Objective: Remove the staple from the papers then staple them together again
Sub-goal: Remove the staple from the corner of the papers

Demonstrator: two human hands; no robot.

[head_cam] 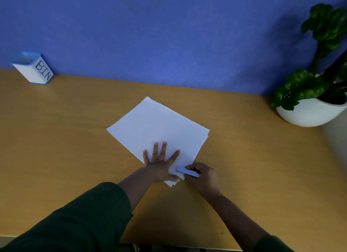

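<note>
white papers are lying askew mid-desk, pinned flat by the spread, empty left hand. a small blue tool is gripped in the closed right hand at the near corner. if the sheets are allowed to slip, the corner could be torn.

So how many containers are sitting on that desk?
2. A small box marked BIN stands at the far left by the blue wall, and a white plant pot sits at the far right. Nothing else of that kind shows.
</note>
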